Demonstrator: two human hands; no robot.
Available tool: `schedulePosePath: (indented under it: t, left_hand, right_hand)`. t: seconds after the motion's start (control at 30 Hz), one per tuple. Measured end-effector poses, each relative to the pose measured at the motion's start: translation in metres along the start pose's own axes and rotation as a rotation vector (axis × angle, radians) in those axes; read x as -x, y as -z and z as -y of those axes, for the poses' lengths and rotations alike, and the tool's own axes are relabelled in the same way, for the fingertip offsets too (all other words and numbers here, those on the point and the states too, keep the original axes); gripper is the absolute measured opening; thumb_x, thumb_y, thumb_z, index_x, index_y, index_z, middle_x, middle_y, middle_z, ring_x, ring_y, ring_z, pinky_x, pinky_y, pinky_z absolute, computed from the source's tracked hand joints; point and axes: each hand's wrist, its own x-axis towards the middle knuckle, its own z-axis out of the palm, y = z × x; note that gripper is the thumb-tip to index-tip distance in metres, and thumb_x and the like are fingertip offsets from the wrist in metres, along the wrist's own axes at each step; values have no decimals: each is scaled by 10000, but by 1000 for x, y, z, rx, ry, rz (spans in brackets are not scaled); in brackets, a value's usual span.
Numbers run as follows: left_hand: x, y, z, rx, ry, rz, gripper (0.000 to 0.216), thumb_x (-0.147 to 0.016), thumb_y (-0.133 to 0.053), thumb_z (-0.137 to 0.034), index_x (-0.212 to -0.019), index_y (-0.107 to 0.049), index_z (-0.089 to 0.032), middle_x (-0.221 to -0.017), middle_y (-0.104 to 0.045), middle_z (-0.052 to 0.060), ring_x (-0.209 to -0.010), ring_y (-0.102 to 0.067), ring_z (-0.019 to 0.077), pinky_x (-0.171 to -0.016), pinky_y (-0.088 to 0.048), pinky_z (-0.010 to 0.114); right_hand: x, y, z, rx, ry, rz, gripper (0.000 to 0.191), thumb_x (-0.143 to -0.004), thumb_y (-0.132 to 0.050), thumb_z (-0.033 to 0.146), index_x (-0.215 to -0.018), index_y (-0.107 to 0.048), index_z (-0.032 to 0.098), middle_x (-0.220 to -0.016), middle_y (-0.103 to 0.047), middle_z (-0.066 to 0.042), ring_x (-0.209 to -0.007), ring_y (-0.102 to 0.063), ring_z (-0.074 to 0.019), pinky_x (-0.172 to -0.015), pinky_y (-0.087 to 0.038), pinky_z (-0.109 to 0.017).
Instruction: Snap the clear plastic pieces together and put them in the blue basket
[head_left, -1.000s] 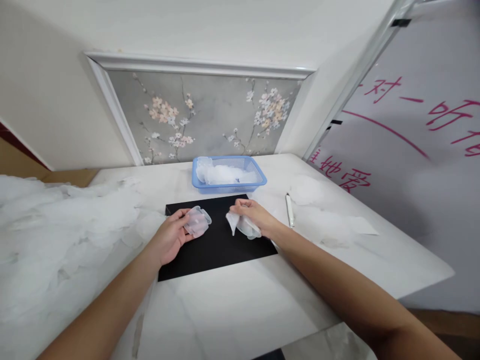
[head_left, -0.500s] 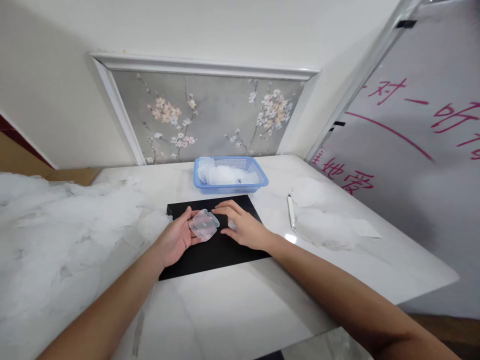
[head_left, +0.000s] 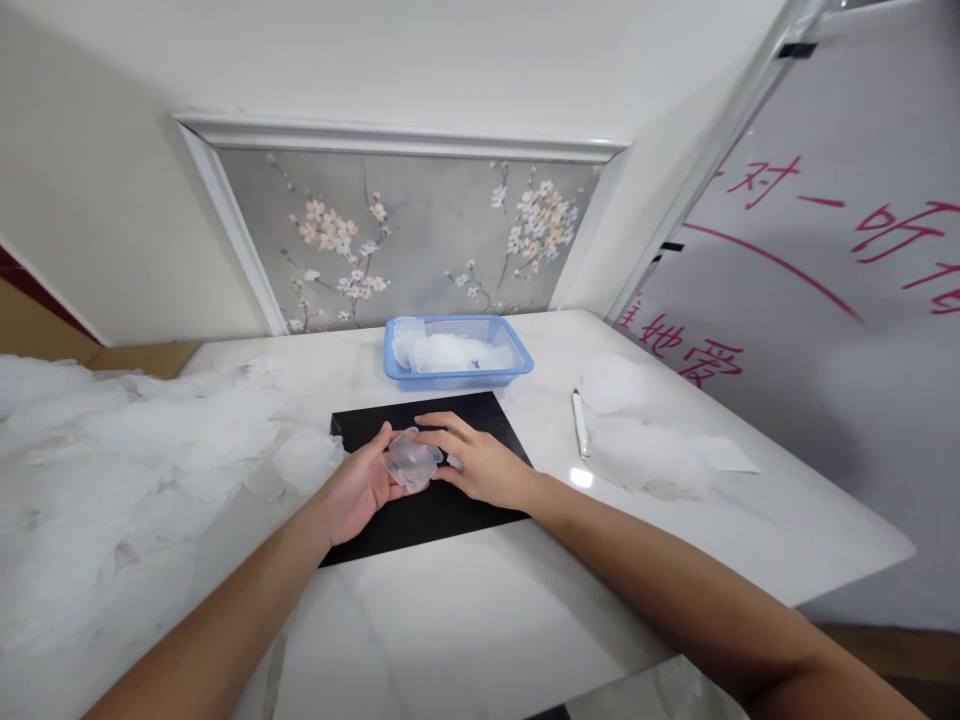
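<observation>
Above a black mat [head_left: 427,525], my left hand [head_left: 364,490] holds a translucent plastic lid [head_left: 411,460] with small tabs round its edge. The thumb is at its upper left and the fingers are beneath. My right hand [head_left: 480,465] reaches in from the right, its fingers curved over the lid's right side and its thumb near the right tab. A small pale piece [head_left: 454,461] shows under the right fingers; most of it is hidden. Close to my left wrist, more translucent plastic pieces [head_left: 307,458] lie at the mat's left edge.
Behind the mat stands a blue basket [head_left: 457,381] with similar plastic pieces inside. A large heap of them [head_left: 135,480] covers the table's left side. A white pen-like cutter [head_left: 580,425] and a flatter plastic pile [head_left: 652,455] lie right. A whiteboard [head_left: 810,400] borders the table's right.
My right hand has moved left, bringing its fingers from beside the lid onto its right side. The lid has shifted slightly and stays in my left hand.
</observation>
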Motion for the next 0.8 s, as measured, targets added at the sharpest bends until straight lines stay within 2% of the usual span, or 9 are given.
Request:
schedulePosePath:
  t: [0.1,0.17,0.23,0.3,0.4,0.53,0.63,0.73,0.8]
  left_hand:
    - [-1,0,2,-67,-1,23,466,-917,-428,-553,-1118,-594,-167,-1166,-661,133,-1104,-610,253,-974,-472,434]
    - [-1,5,-1,-245,-94,-28,453,-905,-455,-543,-1149,-578,-182,-1211,-632,129,-1101,-608,253,-978,-463,433]
    - [2,16,-10,-592,-282,-146,400,-879,-514,-497,-1148,-582,-209,-1229,-606,108,-1082,-606,251,-980,-450,433]
    - [9,31,-25,-1027,-438,-197,312,-847,-562,-435,-1070,-631,-228,-1176,-613,84,-1066,-589,258,-983,-430,441]
    - [22,51,-46,-1418,-339,-43,227,-808,-591,-379,-979,-688,-264,-1098,-624,54,-1082,-555,261,-963,-429,417]
    - [30,58,-55,-1545,-257,-18,213,-713,-655,-288,-923,-670,-254,-1159,-605,52,-1150,-507,272,-946,-431,385]
    - [29,51,-51,-1574,-279,-16,74,-723,-607,-247,-795,-605,-229,-1050,-633,52,-1062,-538,271,-891,-441,402]
    - [27,41,-48,-1513,-342,-42,77,-732,-585,-228,-688,-522,-219,-932,-658,38,-957,-579,257,-917,-407,445]
    - [24,33,-44,-1363,-403,-127,151,-752,-590,-249,-660,-474,-219,-880,-680,33,-925,-605,250,-920,-403,445]
  right_hand:
    - [1,0,0,-121,32,-21,237,-908,-535,208,-1134,-593,245,-1345,-528,-93,-1161,-579,-211,-884,-538,-351]
    - [0,2,1,-263,-71,-46,103,-907,-533,242,-953,-622,217,-1150,-654,-76,-988,-654,-194,-785,-538,-308]
    - [-1,4,1,-434,-275,-93,100,-885,-559,297,-885,-594,203,-875,-696,-35,-702,-654,-151,-614,-504,-258]
    - [-2,7,-1,-620,-470,-136,159,-856,-583,349,-893,-568,195,-676,-643,14,-500,-549,-105,-486,-419,-221]
    - [-5,11,-5,-848,-635,-122,240,-801,-621,386,-920,-564,186,-532,-565,52,-428,-472,-90,-435,-352,-201]
    - [-5,13,-11,-983,-754,-70,322,-708,-691,394,-925,-587,180,-511,-570,54,-424,-475,-96,-427,-346,-204]
    - [-5,12,-13,-1044,-754,-106,378,-667,-735,427,-916,-603,174,-585,-611,35,-456,-488,-89,-444,-353,-206]
    - [-5,11,-13,-1064,-738,-151,405,-665,-734,529,-801,-593,175,-573,-567,37,-459,-459,-82,-449,-350,-213]
    - [-5,11,-12,-1017,-720,-181,448,-682,-700,594,-655,-515,187,-524,-483,52,-433,-392,-71,-431,-313,-215]
